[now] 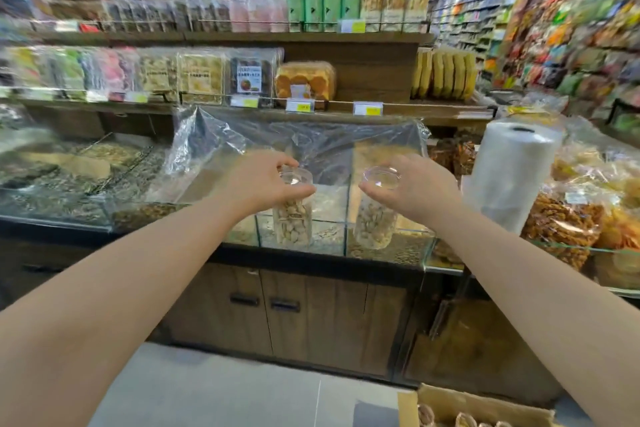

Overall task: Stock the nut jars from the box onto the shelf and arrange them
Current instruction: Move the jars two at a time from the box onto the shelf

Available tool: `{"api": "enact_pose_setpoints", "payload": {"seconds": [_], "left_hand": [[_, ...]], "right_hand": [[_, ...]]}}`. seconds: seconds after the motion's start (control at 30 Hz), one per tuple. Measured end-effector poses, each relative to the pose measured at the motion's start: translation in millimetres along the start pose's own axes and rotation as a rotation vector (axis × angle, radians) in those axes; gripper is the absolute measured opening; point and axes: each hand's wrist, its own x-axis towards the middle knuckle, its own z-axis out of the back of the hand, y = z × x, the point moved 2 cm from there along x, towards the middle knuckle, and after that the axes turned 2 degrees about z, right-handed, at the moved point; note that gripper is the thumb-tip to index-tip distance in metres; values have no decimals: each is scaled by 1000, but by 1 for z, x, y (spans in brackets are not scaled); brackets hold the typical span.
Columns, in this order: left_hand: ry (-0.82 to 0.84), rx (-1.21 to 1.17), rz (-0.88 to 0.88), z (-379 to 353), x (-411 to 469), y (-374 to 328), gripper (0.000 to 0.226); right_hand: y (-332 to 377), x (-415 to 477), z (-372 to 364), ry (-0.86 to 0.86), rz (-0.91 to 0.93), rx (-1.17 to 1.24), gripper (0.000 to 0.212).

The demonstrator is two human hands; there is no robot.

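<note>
Likely stiff, slick, weighty: left hand fingers clamped round left jar at its lid, right hand fingers round right jar; safer gripped lower.

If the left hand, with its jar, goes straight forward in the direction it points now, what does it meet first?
Most likely the clear plastic sheet draped over the glass bins, just beyond the left hand and its nut jar. Depth is hard to judge here.
</note>
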Motion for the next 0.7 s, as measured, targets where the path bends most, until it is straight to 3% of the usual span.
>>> {"api": "enact_pose_setpoints", "payload": {"seconds": [0.23,0.7], "left_hand": [[30,-221,72,-13,95,30,69],[-73,-331,87,-48,329,68,60]], "right_hand": [[-9,91,-27,-4,-126,21,69],[-88,323,-94,-93,-235,192,56]]}}
